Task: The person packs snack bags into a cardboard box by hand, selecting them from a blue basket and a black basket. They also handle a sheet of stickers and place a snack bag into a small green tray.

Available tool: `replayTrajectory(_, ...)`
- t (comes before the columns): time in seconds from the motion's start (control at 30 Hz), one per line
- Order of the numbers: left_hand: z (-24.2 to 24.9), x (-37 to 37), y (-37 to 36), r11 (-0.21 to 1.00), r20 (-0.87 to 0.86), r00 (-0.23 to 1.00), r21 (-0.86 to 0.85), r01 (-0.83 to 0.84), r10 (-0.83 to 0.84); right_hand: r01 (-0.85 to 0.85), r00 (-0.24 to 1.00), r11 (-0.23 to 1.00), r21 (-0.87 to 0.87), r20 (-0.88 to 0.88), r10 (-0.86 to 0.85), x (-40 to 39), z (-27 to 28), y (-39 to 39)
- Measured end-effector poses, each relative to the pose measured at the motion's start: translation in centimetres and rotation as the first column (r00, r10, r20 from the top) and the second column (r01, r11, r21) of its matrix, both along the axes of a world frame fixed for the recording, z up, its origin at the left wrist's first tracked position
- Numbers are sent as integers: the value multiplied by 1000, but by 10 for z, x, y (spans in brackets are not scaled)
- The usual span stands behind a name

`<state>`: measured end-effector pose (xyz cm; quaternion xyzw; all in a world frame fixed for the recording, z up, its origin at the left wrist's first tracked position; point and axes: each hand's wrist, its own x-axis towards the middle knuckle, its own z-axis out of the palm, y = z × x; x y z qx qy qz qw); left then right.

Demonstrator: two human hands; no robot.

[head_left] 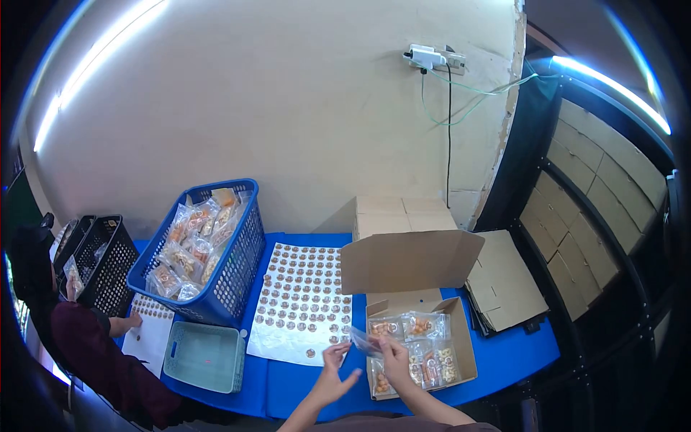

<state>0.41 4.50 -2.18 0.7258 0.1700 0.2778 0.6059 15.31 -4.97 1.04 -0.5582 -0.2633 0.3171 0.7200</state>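
Observation:
My right hand (396, 363) grips a small clear plastic packet (366, 341) by its right side, above the left part of an open cardboard box (468, 353). What is inside this packet is hard to make out. My left hand (332, 381) is just left of it, thumb and fingers apart, with nothing visible in it. Inside the box lie several clear packets (426, 325) of snacks, some with orange-brown round pieces, others with pale ones. Left of the box, a white sheet (277, 351) carries rows of small round brown stickers (302, 295); its lower edge is partly bare.
A blue basket (241, 270) full of packets and a pale green tray (205, 358) stand to the left on the blue-covered table (515, 360). Flat cardboard (507, 284) is stacked at right. A co-worker (101, 353) sits at far left beside black baskets (108, 263).

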Motion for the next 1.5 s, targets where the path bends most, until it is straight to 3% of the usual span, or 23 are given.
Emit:
replayTrajectory(0.07,37,8,-23,987,-83,996,151,47,-35,-54,968,999,-5,247,54,-13,10,-1)
replayTrajectory(0.1,37,9,-25,981,-129,992,190,36,-11,-207,967,972,112,175,186,-13,12,-2)
replayTrajectory(0.13,35,11,-19,979,-120,992,199,52,-28,-190,969,975,119,184,166,-12,20,-2)
replayTrajectory(0.2,26,13,-11,972,-4,972,-29,233,-233,8,879,998,-63,476,23,-9,34,-2)
replayTrajectory(0.27,26,14,-21,988,16,990,-62,139,-138,31,895,993,-118,445,25,-2,17,-6)
replayTrajectory(0.33,38,14,-23,926,-182,975,-374,52,-129,164,725,973,-164,689,-6,10,5,-11)
replayTrajectory(0.4,24,14,-17,944,-171,974,-319,87,-147,60,775,981,-186,628,71,23,4,-19)
replayTrajectory(0.5,19,14,-15,966,-120,978,-217,142,-170,-136,959,984,-114,233,159,28,0,-23)
replayTrajectory(0.6,21,14,-10,959,-49,974,-195,207,-221,-149,987,983,-111,48,155,27,2,-19)
replayTrajectory(0.67,33,15,-14,942,-21,962,-212,260,-271,-168,984,979,-113,38,173,27,11,-22)
replayTrajectory(0.73,49,12,-23,926,73,980,-323,197,-183,-75,943,997,-7,325,73,32,5,-22)
replayTrajectory(0.8,51,11,-19,903,161,972,-368,222,-173,124,981,992,-27,151,-118,42,14,-27)
replayTrajectory(0.87,73,7,-10,965,123,987,-227,132,-106,239,967,971,6,86,-239,50,22,-31)
replayTrajectory(0.9,57,8,-2,961,90,971,-149,235,-223,238,968,971,10,84,-238,48,20,-32)
replayTrajectory(0.97,53,11,-15,965,60,976,-149,216,-209,213,950,973,88,213,-227,38,18,-29)
replayTrajectory(1.07,35,31,-29,982,49,983,-56,182,-180,-75,934,992,98,357,35,11,14,-22)
replayTrajectory(1.13,29,40,-37,996,130,991,84,8,-19,-228,909,949,218,397,127,5,37,-16)
replayTrajectory(1.2,35,36,-36,1000,90,996,-17,-10,12,-170,709,985,38,699,95,8,29,-14)
replayTrajectory(1.33,31,20,-22,975,24,1000,-223,13,-8,58,882,998,-16,469,-44,2,40,-13)
replayTrajectory(1.37,30,19,-19,976,17,1000,-219,8,-5,-131,882,989,-63,449,145,14,30,-12)
replayTrajectory(1.4,28,16,-17,964,-5,1000,-267,-8,7,-134,886,989,-60,440,146,22,21,-12)
replayTrajectory(1.47,23,11,-21,947,-37,999,-321,-28,17,-390,822,920,-39,435,367,22,26,-14)
replayTrajectory(1.5,20,15,-25,890,104,995,-453,43,5,-365,894,930,-46,263,364,20,30,-19)
